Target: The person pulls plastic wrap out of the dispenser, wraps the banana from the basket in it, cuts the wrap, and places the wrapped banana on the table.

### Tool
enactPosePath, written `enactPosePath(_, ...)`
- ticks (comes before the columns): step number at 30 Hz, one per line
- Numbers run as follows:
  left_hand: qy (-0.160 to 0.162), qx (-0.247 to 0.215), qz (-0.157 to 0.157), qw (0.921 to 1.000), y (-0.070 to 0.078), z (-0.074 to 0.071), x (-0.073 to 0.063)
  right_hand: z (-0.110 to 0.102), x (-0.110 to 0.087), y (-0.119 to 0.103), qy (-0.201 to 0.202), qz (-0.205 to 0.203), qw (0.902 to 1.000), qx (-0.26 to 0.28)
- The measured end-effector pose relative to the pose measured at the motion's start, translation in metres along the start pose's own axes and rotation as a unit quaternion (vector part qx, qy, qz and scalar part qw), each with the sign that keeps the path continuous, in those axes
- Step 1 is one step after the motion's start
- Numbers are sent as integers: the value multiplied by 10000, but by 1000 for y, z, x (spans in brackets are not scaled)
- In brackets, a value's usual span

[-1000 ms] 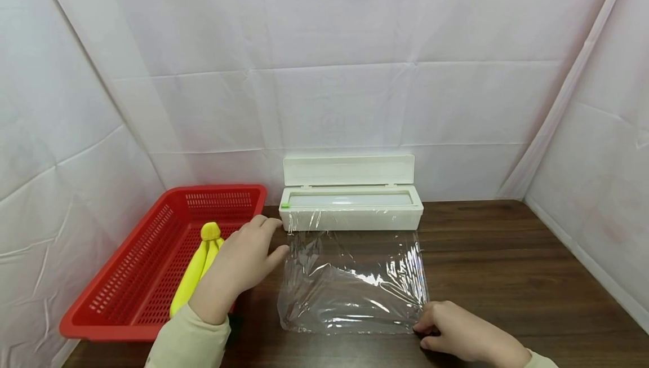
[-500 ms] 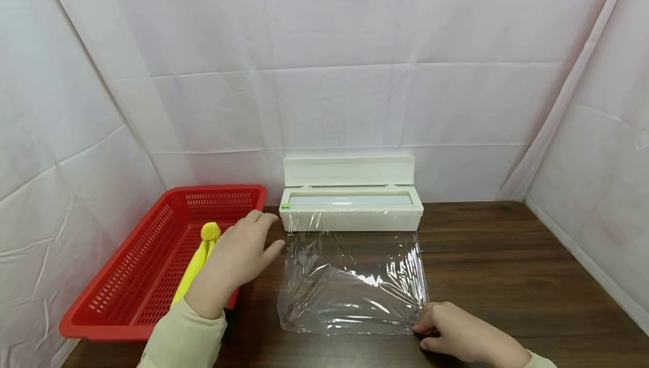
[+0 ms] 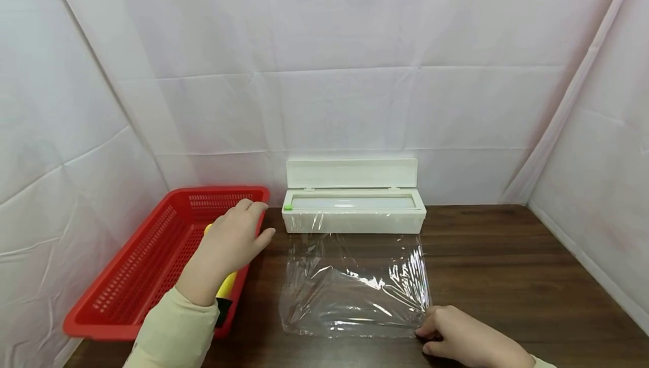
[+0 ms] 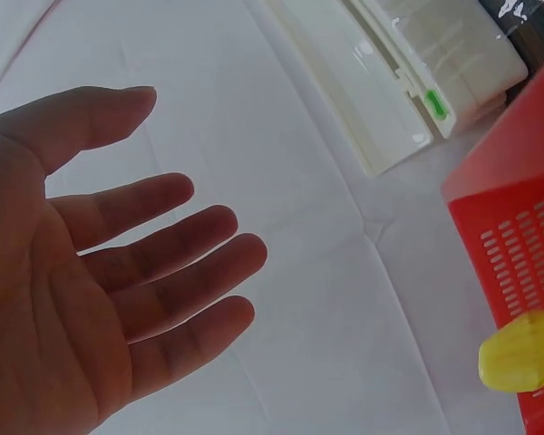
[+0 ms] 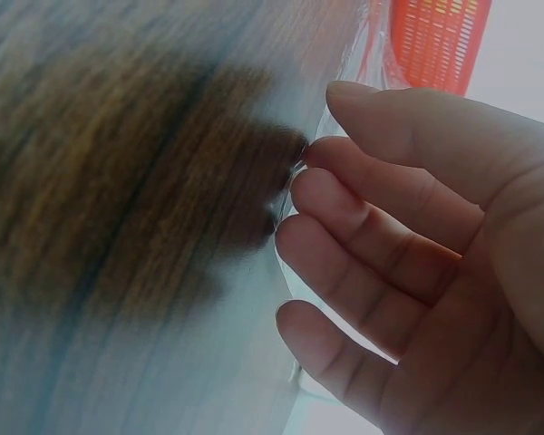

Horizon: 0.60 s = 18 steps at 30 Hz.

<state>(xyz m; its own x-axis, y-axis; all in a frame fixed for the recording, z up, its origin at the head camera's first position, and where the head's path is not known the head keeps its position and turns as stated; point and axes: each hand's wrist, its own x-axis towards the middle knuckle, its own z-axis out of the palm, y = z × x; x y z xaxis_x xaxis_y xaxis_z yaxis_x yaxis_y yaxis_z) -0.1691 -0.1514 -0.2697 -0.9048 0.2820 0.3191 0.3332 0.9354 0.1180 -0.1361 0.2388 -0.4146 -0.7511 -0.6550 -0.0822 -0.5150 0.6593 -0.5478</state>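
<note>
A sheet of cling film (image 3: 355,295) stretches over the table from a white cling film dispenser (image 3: 355,222), whose lid (image 3: 352,173) stands up. A green slide cutter (image 3: 288,207) sits at the dispenser's left end. My right hand (image 3: 463,334) rests at the film's near right corner, fingertips pressing down; in the right wrist view the thumb is apart from the fingers. My left hand (image 3: 228,244) hovers over the basket's right side, fingers spread and holding nothing in the left wrist view. Beneath it lie yellow bananas (image 3: 226,286), mostly hidden by the hand and forearm.
A red plastic basket (image 3: 119,266) stands at the left of the dark wooden table (image 3: 507,278). White cloth walls (image 3: 345,103) enclose the back and both sides.
My left hand has drawn back to the left, away from the film and dispenser, and now covers more of the bananas. The right hand has stayed at the film's corner.
</note>
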Motion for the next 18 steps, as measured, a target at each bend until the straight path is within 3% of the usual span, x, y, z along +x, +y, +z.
enactPosePath(7,-117,-7,-217,9997,-8,-3,3,0,1,2,2,-2,10000,-26)
enactPosePath(18,-305,-98,-446,9985,-14,-1,3,1,3,3,121,-393,9990,-152)
